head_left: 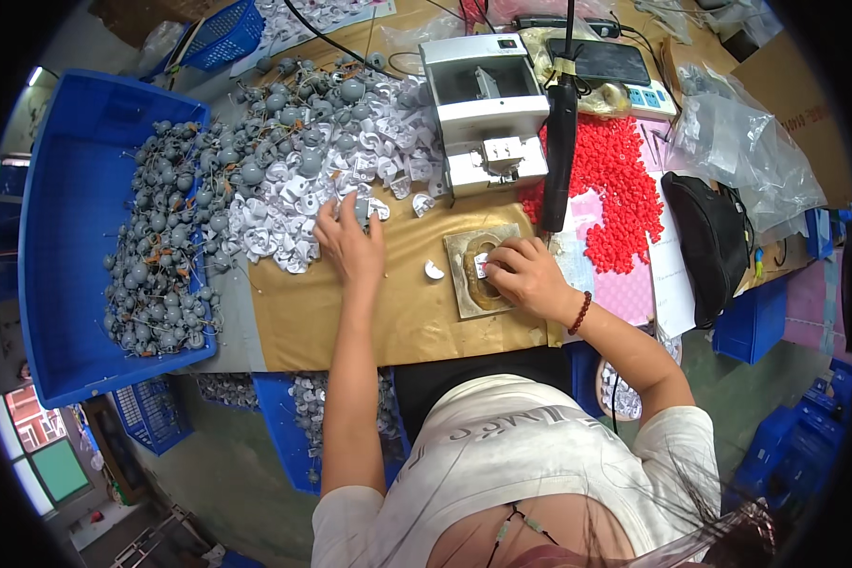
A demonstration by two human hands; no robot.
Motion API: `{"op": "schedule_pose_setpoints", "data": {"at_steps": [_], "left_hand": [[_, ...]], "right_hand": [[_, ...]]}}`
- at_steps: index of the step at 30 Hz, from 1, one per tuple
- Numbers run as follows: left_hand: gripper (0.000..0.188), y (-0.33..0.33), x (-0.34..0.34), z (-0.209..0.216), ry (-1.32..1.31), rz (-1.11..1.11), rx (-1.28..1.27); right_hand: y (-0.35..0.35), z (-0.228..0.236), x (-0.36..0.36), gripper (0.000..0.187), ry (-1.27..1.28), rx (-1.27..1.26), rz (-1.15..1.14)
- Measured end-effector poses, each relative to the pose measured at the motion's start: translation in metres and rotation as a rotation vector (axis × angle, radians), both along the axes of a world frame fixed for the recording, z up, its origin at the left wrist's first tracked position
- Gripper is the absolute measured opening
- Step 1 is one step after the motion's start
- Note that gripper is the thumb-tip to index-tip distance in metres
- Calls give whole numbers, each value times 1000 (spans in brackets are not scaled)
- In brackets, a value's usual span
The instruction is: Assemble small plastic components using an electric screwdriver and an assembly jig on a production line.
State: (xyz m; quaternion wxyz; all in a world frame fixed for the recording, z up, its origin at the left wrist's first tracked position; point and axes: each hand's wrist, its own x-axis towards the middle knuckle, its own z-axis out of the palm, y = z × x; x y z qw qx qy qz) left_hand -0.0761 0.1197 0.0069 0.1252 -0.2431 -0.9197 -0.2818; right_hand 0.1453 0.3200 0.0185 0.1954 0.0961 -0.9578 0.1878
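Note:
Among loose white plastic pieces (289, 189), my left hand (352, 248) has its thumb and fingers around a small grey part (362, 210). My right hand (530, 276) is over a square metal plate (466, 305) with a worn, brownish oval ring in its middle. Its fingertips are closed on a small white plastic piece (481, 263) inside that ring, and they partly cover it. A single white piece (434, 271) lies on the brown sheet just left of the plate.
Grey balls with wires (166, 256) spill from a blue bin (71, 237) at the left. Behind the plate stands a white machine (488, 114), with a black upright tool (560, 151) beside it. Red pieces (625, 189) and a black pouch (701, 246) lie on the right.

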Motion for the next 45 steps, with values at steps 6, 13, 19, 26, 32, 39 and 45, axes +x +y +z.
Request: {"op": "schedule_pose_setpoints", "data": {"at_steps": [6, 13, 19, 26, 32, 39, 45], "left_hand": [[26, 1, -26, 7, -33, -99, 58], [11, -13, 27, 116, -838, -433, 676], [13, -18, 89, 103, -1650, -892, 923], [29, -21, 125, 33, -1325, -565, 520], [41, -12, 127, 22, -487, -461, 118], [30, -9, 142, 37, -446, -602, 66], [24, -1, 153, 30, -358, -688, 63]], "right_hand": [[-1, 1, 3, 34, -35, 10, -23], [0, 48, -17, 43, 115, -457, -54], [-21, 81, -12, 34, -387, -1258, 219], [-1, 40, 4, 23, -259, -513, -1], [-6, 20, -1, 22, -154, -55, -2], [-5, 23, -8, 16, -169, 86, 23], [-2, 31, -9, 33, -315, 189, 18]]}}
